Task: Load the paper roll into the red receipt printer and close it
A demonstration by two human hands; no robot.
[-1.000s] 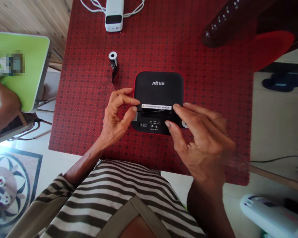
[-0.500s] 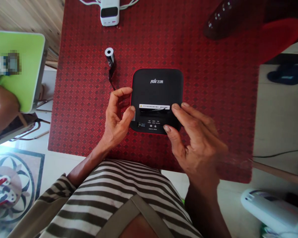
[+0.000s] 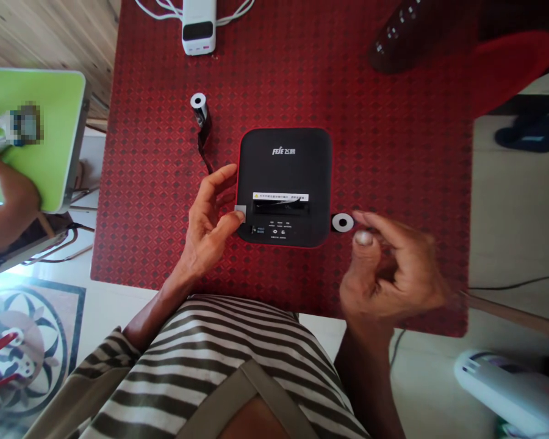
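A black box-shaped printer (image 3: 283,177) with a white warning label lies on the red patterned tablecloth (image 3: 155,201). My left hand (image 3: 208,225) rests against the printer's left side. Its fingers are stretched out, and the thumb is on a small grey tab at the front left corner. To the right of the printer, my right hand (image 3: 388,268) is curled, with index finger and thumb pinched round a small roll (image 3: 343,222). The roll's white end faces the printer.
A second small roll (image 3: 198,105) with a dark strip trailing from it lies behind my left hand. A white power bank (image 3: 198,27) with cables sits at the far edge. Another person's arm (image 3: 4,201) is beside a green table (image 3: 41,152) at left.
My right hand left the printer's front and moved right to close on the roll beside it. My left hand's fingers straightened while its thumb stayed at the grey tab.
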